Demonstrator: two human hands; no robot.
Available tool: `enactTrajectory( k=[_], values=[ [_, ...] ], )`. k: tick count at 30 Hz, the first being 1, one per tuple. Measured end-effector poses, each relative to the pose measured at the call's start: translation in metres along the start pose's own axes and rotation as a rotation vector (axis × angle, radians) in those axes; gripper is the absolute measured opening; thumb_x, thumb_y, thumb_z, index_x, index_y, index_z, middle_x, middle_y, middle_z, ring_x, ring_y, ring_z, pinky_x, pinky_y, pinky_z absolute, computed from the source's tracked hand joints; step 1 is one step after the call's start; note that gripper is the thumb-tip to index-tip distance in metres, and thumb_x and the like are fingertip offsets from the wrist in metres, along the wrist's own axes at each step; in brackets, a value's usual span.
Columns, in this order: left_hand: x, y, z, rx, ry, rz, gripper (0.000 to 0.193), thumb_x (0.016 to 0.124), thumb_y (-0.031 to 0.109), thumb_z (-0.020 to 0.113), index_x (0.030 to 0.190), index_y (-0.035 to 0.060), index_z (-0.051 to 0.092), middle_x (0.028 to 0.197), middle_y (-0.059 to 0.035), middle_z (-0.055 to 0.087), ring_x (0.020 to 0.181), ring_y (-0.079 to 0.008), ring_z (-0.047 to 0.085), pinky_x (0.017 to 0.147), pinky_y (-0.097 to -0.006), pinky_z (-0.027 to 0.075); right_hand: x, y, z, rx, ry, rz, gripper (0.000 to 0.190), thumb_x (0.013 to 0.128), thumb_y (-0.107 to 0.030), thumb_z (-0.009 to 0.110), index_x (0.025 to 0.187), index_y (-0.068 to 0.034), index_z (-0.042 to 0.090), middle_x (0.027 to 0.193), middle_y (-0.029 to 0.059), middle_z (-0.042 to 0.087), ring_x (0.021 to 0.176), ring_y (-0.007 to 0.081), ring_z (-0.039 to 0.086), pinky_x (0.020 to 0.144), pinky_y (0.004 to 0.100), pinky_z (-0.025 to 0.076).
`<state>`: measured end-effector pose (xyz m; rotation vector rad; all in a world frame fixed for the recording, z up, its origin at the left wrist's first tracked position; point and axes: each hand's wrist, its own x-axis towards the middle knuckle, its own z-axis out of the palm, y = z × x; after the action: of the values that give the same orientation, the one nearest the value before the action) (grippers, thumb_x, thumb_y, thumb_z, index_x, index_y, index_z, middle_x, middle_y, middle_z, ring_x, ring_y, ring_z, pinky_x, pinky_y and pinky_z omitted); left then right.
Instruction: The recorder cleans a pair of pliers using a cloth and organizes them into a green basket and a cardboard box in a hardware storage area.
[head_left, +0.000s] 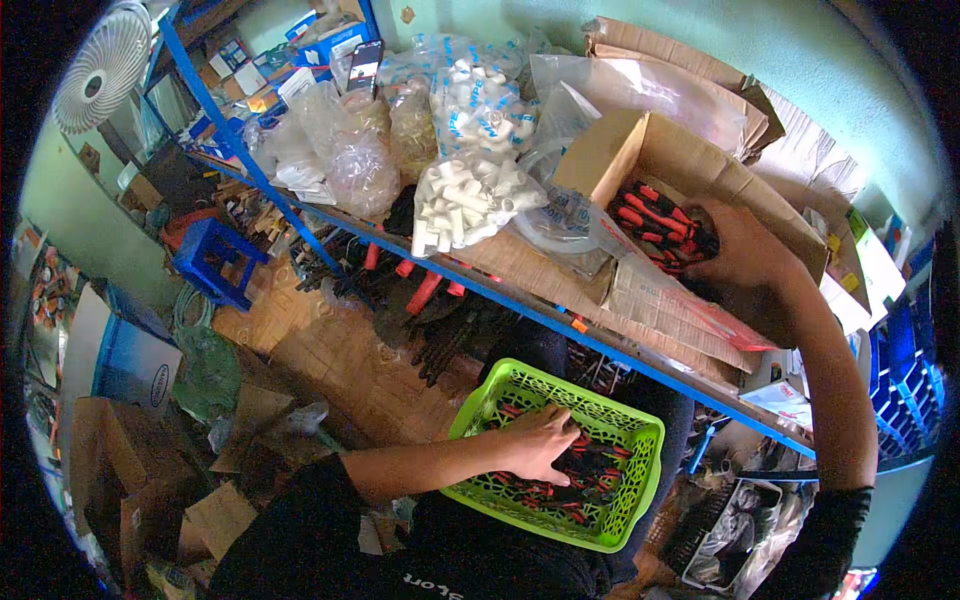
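A lime-green plastic basket (643, 517) rests on my lap, holding small red and black parts (592, 469) whose kind I cannot make out. Over these parts lies my left hand (536, 444), thumb and fingers apart, palm down inside the basket. My right hand (739, 244) reaches into an open cardboard box (720, 169) on the shelf. Next to its fingers is a heap of larger red and black pieces (652, 217). The right fingertips are partly hidden, so whether they grip a piece is unclear.
A blue-edged shelf (510, 296) crosses before me. It bears a clear bag of white plastic pipe fittings (472, 199), other filled bags and a phone (366, 66). A blue stool (217, 262) stands on the floor at left, near cartons (124, 465). A fan (101, 71) is at upper left.
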<state>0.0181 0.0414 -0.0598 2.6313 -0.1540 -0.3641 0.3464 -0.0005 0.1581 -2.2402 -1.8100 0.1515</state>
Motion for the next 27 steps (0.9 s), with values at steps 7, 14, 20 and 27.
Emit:
enactTrajectory(
  k=[7, 14, 20, 27],
  values=[
    [-0.004, -0.002, 0.005, 0.006, 0.030, 0.028, 0.092, 0.073, 0.058, 0.076, 0.129, -0.0088, 0.047, 0.130, -0.0364, 0.045, 0.128, -0.0489, 0.041, 0.111, -0.0525, 0.035, -0.006, -0.022, 0.014, -0.175, -0.079, -0.019, 0.099, 0.062, -0.014, 0.085, 0.147, -0.008, 0.034, 0.124, 0.0268, 0.059, 0.116, 0.0423, 0.059, 0.101, 0.0464, 0.047],
    [-0.003, 0.007, -0.006, 0.036, -0.031, 0.013, 0.094, 0.071, 0.057, 0.078, 0.128, -0.0098, 0.046, 0.133, -0.0361, 0.042, 0.128, -0.0482, 0.040, 0.111, -0.0516, 0.036, -0.008, 0.008, 0.019, -0.136, -0.011, -0.114, 0.102, 0.066, -0.019, 0.084, 0.151, -0.009, 0.028, 0.117, 0.0323, 0.059, 0.113, 0.0484, 0.057, 0.099, 0.0507, 0.047],
    [-0.005, 0.005, 0.001, 0.036, 0.009, 0.006, 0.095, 0.068, 0.058, 0.079, 0.125, -0.0111, 0.048, 0.131, -0.0357, 0.043, 0.128, -0.0471, 0.040, 0.111, -0.0509, 0.036, -0.004, -0.013, 0.024, -0.184, -0.072, 0.088, 0.104, 0.067, -0.026, 0.085, 0.151, -0.009, 0.027, 0.120, 0.0336, 0.058, 0.110, 0.0490, 0.058, 0.099, 0.0518, 0.047],
    [-0.005, 0.007, -0.006, 0.019, -0.040, 0.000, 0.100, 0.068, 0.058, 0.080, 0.131, -0.0122, 0.045, 0.133, -0.0365, 0.041, 0.130, -0.0476, 0.038, 0.113, -0.0508, 0.034, -0.003, -0.020, 0.018, -0.224, -0.073, 0.130, 0.114, 0.062, -0.033, 0.089, 0.151, -0.006, 0.022, 0.112, 0.0319, 0.061, 0.107, 0.0486, 0.059, 0.096, 0.0523, 0.050]
  ],
)
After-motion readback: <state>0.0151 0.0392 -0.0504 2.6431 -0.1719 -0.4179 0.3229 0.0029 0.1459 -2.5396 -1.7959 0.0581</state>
